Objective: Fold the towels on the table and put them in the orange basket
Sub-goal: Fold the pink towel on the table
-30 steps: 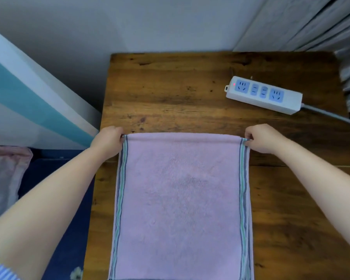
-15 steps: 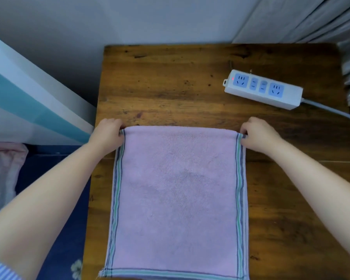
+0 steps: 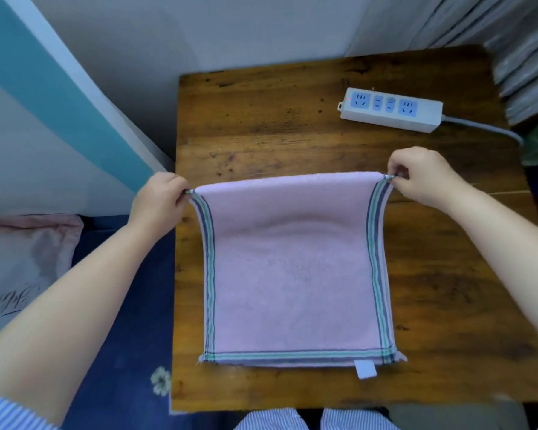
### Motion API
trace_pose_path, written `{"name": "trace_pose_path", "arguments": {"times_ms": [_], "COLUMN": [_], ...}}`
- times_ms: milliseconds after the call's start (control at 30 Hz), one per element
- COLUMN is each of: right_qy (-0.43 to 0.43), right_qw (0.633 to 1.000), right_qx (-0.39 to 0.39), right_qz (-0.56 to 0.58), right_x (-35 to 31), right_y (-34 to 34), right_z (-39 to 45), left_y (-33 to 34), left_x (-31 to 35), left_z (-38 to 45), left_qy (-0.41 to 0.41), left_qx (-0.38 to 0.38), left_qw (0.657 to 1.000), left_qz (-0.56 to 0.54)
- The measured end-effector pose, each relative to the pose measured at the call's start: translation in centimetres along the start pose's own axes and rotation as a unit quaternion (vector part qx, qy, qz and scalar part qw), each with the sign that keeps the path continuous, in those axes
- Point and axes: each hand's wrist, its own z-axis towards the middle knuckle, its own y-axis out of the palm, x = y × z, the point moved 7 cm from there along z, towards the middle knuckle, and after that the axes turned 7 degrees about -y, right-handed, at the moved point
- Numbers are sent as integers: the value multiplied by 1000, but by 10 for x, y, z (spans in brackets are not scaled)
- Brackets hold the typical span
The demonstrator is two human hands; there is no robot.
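Observation:
A pink towel (image 3: 295, 274) with green and dark striped borders lies folded double on the wooden table (image 3: 261, 128). Its near edges rest on the wood, with a small white tag sticking out at the near right. My left hand (image 3: 160, 201) pinches the far left corner of the fold. My right hand (image 3: 423, 178) pinches the far right corner. Both corners are raised a little off the table, so the far part of the towel curves upward. No orange basket is in view.
A white power strip (image 3: 390, 109) with blue sockets and a grey cable lies at the table's far right. A wall stands behind the table, a curtain at the far right. Left of the table are a pink pillow (image 3: 22, 252) and dark blue bedding (image 3: 131, 336).
The towel's far edge has been lifted off the table by both hands and its sides curve inward. The view has shifted, so the whole towel and the table's near edge show.

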Motion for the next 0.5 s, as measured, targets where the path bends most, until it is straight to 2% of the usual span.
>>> {"name": "trace_pose_path", "arguments": {"times_ms": [133, 233, 367, 500], "right_qy": [-31, -21, -34, -34], "right_qw": [999, 999, 997, 995], "right_qx": [21, 28, -49, -57], "right_qz": [-17, -6, -49, -71], "right_x": [-15, -22, -23, -22], "right_y": [3, 16, 49, 66], "right_z": [-55, -91, -122, -153], "left_y": [-3, -1, 5, 5], "left_x": [-2, 4, 12, 13], "left_z": [-56, -96, -136, -161], "left_qy": [73, 122, 140, 122], "left_qx": [-12, -16, -39, -30], "left_qw": [997, 992, 989, 992], "left_qz": [-22, -25, -20, -18]}}
